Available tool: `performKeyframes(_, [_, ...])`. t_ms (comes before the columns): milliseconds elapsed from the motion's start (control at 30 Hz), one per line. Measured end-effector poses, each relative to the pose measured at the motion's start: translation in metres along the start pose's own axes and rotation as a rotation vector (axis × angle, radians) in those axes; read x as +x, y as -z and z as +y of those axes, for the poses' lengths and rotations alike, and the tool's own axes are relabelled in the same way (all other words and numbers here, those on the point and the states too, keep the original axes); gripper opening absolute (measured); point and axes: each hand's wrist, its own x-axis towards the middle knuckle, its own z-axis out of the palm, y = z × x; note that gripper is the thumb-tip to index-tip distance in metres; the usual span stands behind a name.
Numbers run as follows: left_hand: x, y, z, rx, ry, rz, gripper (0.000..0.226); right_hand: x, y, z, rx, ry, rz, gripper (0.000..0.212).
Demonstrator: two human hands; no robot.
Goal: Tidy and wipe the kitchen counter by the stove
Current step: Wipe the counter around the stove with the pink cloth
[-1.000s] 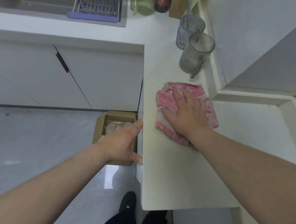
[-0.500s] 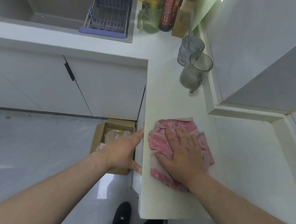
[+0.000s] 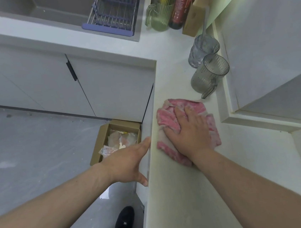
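Observation:
A pink and white cloth (image 3: 167,118) lies bunched on the white counter (image 3: 180,194). My right hand (image 3: 189,131) presses flat on the cloth with straight, spread fingers. My left hand (image 3: 128,162) is held open against the counter's left front edge, palm toward the edge and just below the top. The cloth sits a little in front of a grey ribbed mug (image 3: 207,74).
Behind the mug stands a clear glass (image 3: 201,50) with a straw. At the back are a green pitcher (image 3: 159,17), bottles (image 3: 180,5) and a brown box (image 3: 194,19). A blue drying rack (image 3: 115,15) sits in the sink. An open cardboard box (image 3: 120,139) with rubbish stands on the floor.
My right hand slid the cloth along the counter toward me and then a little way back toward the mug. My left hand stayed at the counter edge.

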Motion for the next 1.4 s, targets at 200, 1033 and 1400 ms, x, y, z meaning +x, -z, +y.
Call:
performKeyframes(200, [0.001,0.002,0.001,0.001,-0.027,-0.013,0.140,0.043,-0.001,-0.019,-0.013,-0.017,0.044,0.080])
performKeyframes(1033, [-0.025,-0.015,0.004,-0.080,0.000,0.091,0.111,-0.019,-0.013,-0.031,-0.005,0.071,0.022,0.083])
performKeyframes(1400, [-0.061,-0.059,0.004,-0.241,0.113,0.112,0.089,-0.091,-0.018,-0.024,0.001,0.090,-0.013,0.084])
